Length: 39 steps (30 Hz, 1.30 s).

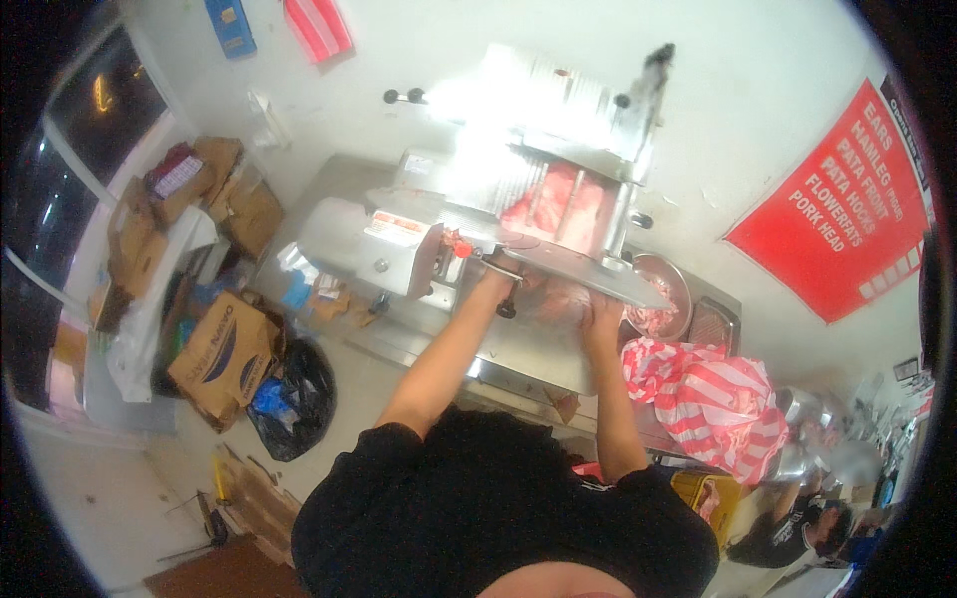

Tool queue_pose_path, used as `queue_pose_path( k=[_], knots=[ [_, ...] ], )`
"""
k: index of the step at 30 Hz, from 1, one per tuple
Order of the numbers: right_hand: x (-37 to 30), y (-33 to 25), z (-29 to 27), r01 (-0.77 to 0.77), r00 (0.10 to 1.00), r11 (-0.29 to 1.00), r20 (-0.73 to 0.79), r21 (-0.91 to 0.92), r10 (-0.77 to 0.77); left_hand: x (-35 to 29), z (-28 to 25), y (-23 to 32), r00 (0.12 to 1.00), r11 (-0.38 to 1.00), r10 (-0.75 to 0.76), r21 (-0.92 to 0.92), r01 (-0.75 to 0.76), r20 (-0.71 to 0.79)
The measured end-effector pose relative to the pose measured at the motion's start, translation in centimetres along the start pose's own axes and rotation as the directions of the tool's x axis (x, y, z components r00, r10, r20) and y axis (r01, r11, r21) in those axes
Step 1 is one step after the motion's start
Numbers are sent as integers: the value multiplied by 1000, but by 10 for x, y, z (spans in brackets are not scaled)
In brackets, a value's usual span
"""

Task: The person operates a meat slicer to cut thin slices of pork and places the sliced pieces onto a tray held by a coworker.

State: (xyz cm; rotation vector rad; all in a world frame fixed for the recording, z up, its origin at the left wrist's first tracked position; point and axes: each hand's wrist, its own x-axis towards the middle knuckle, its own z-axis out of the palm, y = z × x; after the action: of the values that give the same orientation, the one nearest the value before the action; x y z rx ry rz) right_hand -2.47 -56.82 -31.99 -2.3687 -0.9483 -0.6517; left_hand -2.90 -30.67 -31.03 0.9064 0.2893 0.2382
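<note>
In front of me stands a metal meat slicer (pixel 339 239) with pink raw meat (pixel 558 204) on its carriage behind thin bars. My left hand (pixel 503 267) reaches in beside a black knob at the front of the slicer, under the edge of a flat metal plate (pixel 588 271). Its fingers are mostly hidden. At the right end of that plate is my right hand (pixel 601 319), next to blurred pinkish meat slices (pixel 554 299) on the surface below. The plate and blur hide its fingertips. Small meat scraps (pixel 457 242) cling near the blade housing.
Right of the slicer are a metal bowl of cut meat (pixel 658 304), a metal tray (pixel 713 324) and red-striped plastic bags (pixel 723 399). Cardboard boxes (pixel 227 354) and a black bag (pixel 299 404) stand left. Another person (pixel 783 533) is at lower right, by a yellow crate (pixel 713 496).
</note>
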Motion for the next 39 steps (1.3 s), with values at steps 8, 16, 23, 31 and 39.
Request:
queue_pose_path(
  k=[8, 16, 23, 31, 39],
  knots=[
    [12, -49, 22, -73, 977, 980, 210, 183, 33, -48, -37, -31, 969, 975, -154, -187, 118, -191],
    [57, -80, 88, 112, 806, 993, 588, -43, -66, -152, -54, -55, 974, 945, -226, -239, 222, 8],
    [60, -58, 81, 50, 880, 981, 456, 185, -131, -131, -45, -63, 972, 905, -208, -400, 149, -109],
    [-6, -68, -1, -488, 858, 663, 453, 567, 245, -63, -47, -54, 992, 994, 112, 24, -111, -64],
    [-70, -47, -39, -668, 743, 484, 464, 565, 483, -24, -28, -52, 973, 968, 226, 121, -220, -40]
  ],
)
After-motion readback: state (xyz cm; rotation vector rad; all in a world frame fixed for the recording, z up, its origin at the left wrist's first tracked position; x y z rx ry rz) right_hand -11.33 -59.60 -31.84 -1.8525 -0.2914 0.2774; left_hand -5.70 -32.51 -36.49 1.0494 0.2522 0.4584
